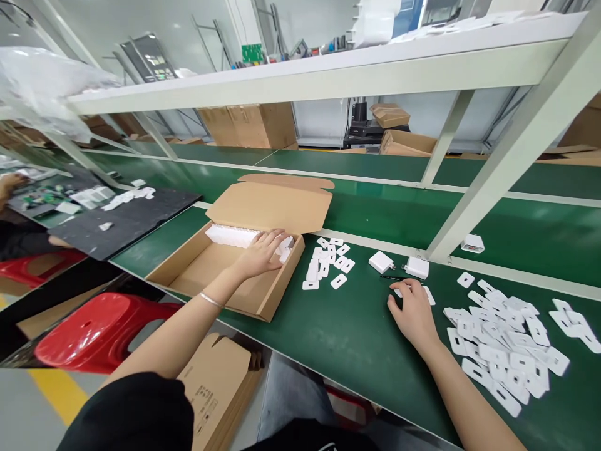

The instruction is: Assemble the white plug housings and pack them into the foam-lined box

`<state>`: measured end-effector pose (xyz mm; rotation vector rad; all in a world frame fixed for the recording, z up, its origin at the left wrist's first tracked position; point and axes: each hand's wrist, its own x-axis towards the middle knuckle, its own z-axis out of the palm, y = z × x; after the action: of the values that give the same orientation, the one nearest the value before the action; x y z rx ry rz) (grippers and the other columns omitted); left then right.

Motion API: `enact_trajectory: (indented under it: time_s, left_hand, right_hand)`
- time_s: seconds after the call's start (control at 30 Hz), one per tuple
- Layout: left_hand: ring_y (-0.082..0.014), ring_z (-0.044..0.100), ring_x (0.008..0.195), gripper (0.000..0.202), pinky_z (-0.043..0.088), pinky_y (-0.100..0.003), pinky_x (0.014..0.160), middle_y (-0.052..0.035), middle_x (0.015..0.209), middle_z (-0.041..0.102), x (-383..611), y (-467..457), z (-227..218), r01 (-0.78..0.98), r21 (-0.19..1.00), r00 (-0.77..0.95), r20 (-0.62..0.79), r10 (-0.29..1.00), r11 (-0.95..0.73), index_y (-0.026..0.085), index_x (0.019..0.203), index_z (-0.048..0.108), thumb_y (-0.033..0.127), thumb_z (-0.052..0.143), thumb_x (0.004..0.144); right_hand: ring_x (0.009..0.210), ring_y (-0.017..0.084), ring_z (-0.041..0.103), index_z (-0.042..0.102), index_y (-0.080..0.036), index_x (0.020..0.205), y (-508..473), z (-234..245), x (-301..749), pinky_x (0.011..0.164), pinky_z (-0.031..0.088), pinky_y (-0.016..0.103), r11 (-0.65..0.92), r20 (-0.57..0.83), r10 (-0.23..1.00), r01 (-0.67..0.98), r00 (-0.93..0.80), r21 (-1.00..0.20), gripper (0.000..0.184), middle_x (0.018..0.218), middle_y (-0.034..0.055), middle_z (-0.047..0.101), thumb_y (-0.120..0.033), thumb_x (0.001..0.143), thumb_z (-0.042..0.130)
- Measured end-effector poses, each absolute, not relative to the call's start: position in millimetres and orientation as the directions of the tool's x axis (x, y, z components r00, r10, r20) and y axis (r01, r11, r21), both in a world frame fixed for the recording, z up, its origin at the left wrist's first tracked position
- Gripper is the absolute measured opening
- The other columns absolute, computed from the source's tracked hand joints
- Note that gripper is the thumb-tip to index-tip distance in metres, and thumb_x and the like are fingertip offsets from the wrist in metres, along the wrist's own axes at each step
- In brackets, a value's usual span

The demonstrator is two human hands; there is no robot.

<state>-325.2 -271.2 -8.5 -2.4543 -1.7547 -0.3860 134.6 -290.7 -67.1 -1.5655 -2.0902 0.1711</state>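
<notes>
An open cardboard box (201, 269) lies on the green table with its lid folded back. A row of white chargers (230, 235) fills its far end. My left hand (265, 252) reaches into the box and rests on the white pieces at the right end of that row. My right hand (413, 310) lies palm down on the table, fingers over a small white tab and a thin black pen (392, 277). Two loose white chargers (380, 262) (417, 267) sit just beyond that hand.
A small cluster of white tabs (328, 260) lies right of the box, and a big heap of tabs (504, 347) is at the right. A white frame post (498, 169) slants up. Another charger (472, 243) sits behind it. Red stools (98, 329) and flat cartons (218, 388) stand below the table edge.
</notes>
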Motion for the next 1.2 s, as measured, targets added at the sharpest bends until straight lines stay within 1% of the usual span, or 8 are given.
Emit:
enact_trajectory:
  time_s: [0.13,0.3,0.5,0.73,0.97,1.07,1.13,1.2]
  left_hand:
    - [-0.0348,0.041,0.155,0.072,0.034,-0.053,0.126,-0.0151,0.167,0.043,-340,-261,-22,0.937,0.018,0.339,0.190,0.921,-0.349,0.022,0.160,0.042,0.041,0.062,0.094]
    - [-0.0324,0.034,0.159,0.064,0.034,-0.050,0.127,-0.0128,0.166,0.047,-345,-265,-46,0.935,0.030,0.335,0.264,0.905,-0.355,0.022,0.160,0.046,0.043,0.053,0.100]
    - [-0.0313,0.053,0.146,0.051,0.041,-0.048,0.120,-0.0126,0.155,0.059,-341,-265,-55,0.953,0.052,0.265,0.341,0.902,-0.300,0.024,0.151,0.057,0.040,0.054,0.102]
    - [-0.0330,0.061,0.132,0.039,0.044,-0.049,0.110,-0.0119,0.144,0.067,-325,-254,-60,0.981,0.079,0.126,0.437,0.890,-0.178,0.022,0.133,0.068,0.036,0.064,0.097]
    - [-0.0360,0.064,0.117,0.027,0.050,-0.047,0.093,-0.0163,0.123,0.072,-311,-231,-45,0.997,-0.003,0.074,0.367,0.927,-0.079,0.019,0.114,0.070,0.036,0.064,0.094]
    - [-0.0374,0.064,0.118,0.044,0.050,-0.047,0.097,-0.0208,0.124,0.069,-311,-212,-31,0.995,-0.027,0.104,0.312,0.944,-0.101,0.014,0.125,0.066,0.039,0.067,0.089]
    - [-0.0412,0.057,0.131,0.072,0.044,-0.052,0.109,-0.0254,0.140,0.062,-314,-203,-23,0.990,-0.051,0.139,0.315,0.939,-0.129,0.009,0.144,0.055,0.045,0.072,0.083]
    - [-0.0457,0.043,0.147,0.097,0.031,-0.060,0.121,-0.0282,0.158,0.047,-318,-197,-19,0.989,-0.059,0.148,0.308,0.940,-0.136,0.007,0.158,0.041,0.051,0.075,0.078]
  right_hand:
    - [0.103,0.031,0.062,0.068,-0.019,0.110,-292,-67,135,0.091,0.054,0.046,0.317,0.316,0.928,0.860,-0.196,-0.400,0.024,0.116,0.0140,0.060,-0.031,0.095,0.055]
    - [0.104,0.031,0.061,0.068,-0.019,0.110,-293,-66,134,0.092,0.053,0.048,0.318,0.316,0.929,0.853,-0.193,-0.414,0.025,0.117,0.0142,0.059,-0.032,0.095,0.053]
    - [0.105,0.032,0.061,0.068,-0.020,0.111,-294,-63,134,0.089,0.054,0.047,0.302,0.292,0.938,0.852,-0.186,-0.427,0.027,0.118,0.0139,0.059,-0.035,0.096,0.053]
    - [0.103,0.032,0.061,0.067,-0.020,0.111,-293,-63,133,0.090,0.054,0.048,0.298,0.301,0.937,0.853,-0.177,-0.427,0.027,0.117,0.0142,0.059,-0.035,0.095,0.053]
    - [0.105,0.032,0.061,0.068,-0.019,0.112,-294,-63,132,0.093,0.053,0.050,0.292,0.290,0.941,0.851,-0.174,-0.437,0.028,0.118,0.0143,0.058,-0.036,0.095,0.052]
    - [0.105,0.032,0.061,0.067,-0.019,0.111,-295,-63,132,0.093,0.053,0.050,0.293,0.295,0.940,0.846,-0.170,-0.445,0.027,0.118,0.0144,0.058,-0.035,0.095,0.052]
    - [0.105,0.032,0.061,0.067,-0.019,0.111,-295,-63,132,0.093,0.053,0.050,0.297,0.303,0.938,0.844,-0.170,-0.446,0.026,0.118,0.0144,0.058,-0.034,0.095,0.052]
    - [0.104,0.031,0.061,0.066,-0.020,0.110,-295,-64,132,0.092,0.053,0.049,0.306,0.309,0.934,0.844,-0.177,-0.441,0.024,0.117,0.0142,0.058,-0.034,0.096,0.052]
